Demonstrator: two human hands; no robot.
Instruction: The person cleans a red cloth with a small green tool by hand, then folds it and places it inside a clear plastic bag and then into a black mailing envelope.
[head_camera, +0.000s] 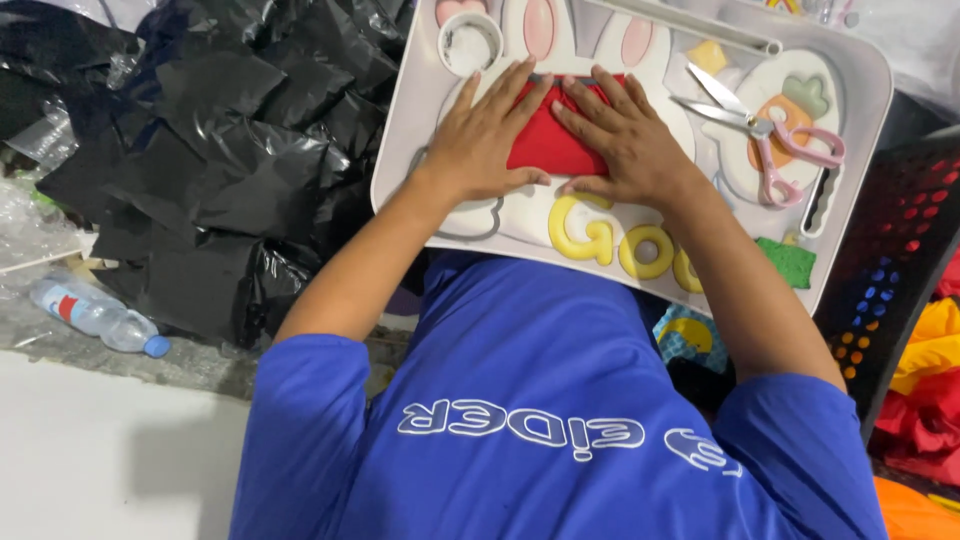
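Both hands, left hand (480, 140) beside right hand (625, 140), lie flat on the folded red cloth (545, 145) on the white plastic lap desk (860, 90); pink-handled scissors (770, 140) lie right of them, crumpled black plastic bags (230, 150) left of it

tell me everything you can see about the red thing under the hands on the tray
The red piece looks like soft folded fabric or thin sheet, plain bright red, lying flat near the middle of the pale lap tray. The left hand presses its left side and the right hand covers its right side, fingers spread, so only the centre strip and lower edge show. Its full shape is hidden.
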